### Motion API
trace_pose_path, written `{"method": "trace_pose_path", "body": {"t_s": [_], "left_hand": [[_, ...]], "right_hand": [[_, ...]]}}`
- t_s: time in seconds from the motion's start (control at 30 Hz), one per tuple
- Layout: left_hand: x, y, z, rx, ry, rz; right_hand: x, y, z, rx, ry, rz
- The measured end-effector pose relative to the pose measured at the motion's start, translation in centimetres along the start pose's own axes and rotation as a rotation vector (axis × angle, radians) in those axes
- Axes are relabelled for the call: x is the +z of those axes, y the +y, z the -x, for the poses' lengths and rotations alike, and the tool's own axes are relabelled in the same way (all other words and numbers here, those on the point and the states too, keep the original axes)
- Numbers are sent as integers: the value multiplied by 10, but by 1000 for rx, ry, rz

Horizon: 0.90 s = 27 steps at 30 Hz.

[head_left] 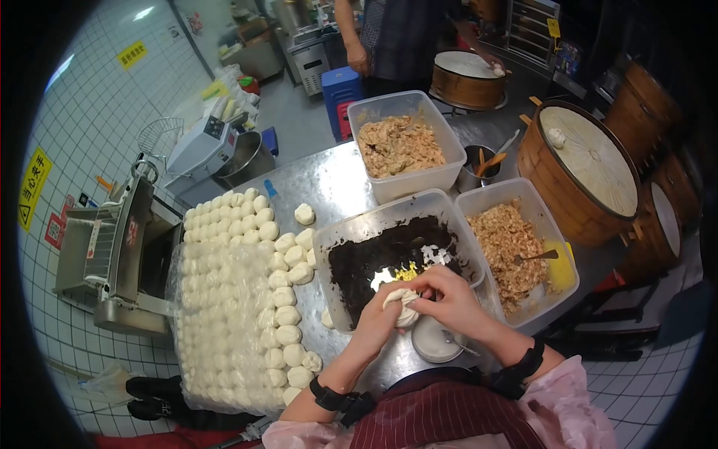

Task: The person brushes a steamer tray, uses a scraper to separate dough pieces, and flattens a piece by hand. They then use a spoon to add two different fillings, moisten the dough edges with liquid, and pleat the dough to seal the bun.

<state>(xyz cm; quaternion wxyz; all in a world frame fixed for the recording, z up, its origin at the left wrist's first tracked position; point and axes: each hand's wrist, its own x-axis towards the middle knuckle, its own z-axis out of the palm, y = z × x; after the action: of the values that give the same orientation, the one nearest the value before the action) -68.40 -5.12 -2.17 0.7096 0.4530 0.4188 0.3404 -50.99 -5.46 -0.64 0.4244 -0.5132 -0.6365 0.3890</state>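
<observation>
Both hands close around a white dough bun [404, 307] with gathered pleats on top. My left hand [376, 318] cups its left side, while my right hand [447, 298] pinches the dough at the upper right. What fills the bun cannot be seen. Just beyond the hands is a clear plastic tub [327, 280] of dark, pasty filling [355, 258]. Beneath the right forearm sits a small round dish [432, 340] with a spoon [462, 343] in it. Rows of dough balls [284, 295] lie to my left, partly under clear plastic film [217, 314].
Tubs of meat-coloured filling stand behind [400, 146] and right [505, 243]. Beyond them are a metal utensil pot [475, 176] and a bamboo steamer [557, 176] carrying one bun. A machine [131, 247] stands left. Another person [400, 41] reaches toward a far steamer [467, 78].
</observation>
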Motion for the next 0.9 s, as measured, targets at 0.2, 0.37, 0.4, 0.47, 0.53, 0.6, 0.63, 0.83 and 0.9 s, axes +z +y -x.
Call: {"method": "trace_pose_path", "body": {"t_s": [0.2,0.37,0.4,0.47,0.53,0.6,0.63,0.83,0.9], "left_hand": [[-12,-1,-3,-140,-196,-210],[-5,12,1,-94,-100,40],[-3,13,3,-112,-39,177],[-2,11,2,-82,-75,76],[-3,9,1,-51,-108,-23],[-4,8,-1,-83,-110,-152],[-5,9,-1,-84,-110,-153],[-16,4,-5,-46,-221,-317],[-18,10,-6,-158,-191,27]], "right_hand": [[0,-12,1,-72,-91,33],[0,-1,1,-192,-60,92],[-1,-2,2,-192,-59,93],[-2,-10,2,-28,-31,56],[-1,-18,0,-48,-27,112],[-1,-15,-1,-67,-20,166],[-2,-8,-1,-206,-53,230],[2,-10,1,-148,-112,116],[-1,-7,0,-199,-118,118]]}}
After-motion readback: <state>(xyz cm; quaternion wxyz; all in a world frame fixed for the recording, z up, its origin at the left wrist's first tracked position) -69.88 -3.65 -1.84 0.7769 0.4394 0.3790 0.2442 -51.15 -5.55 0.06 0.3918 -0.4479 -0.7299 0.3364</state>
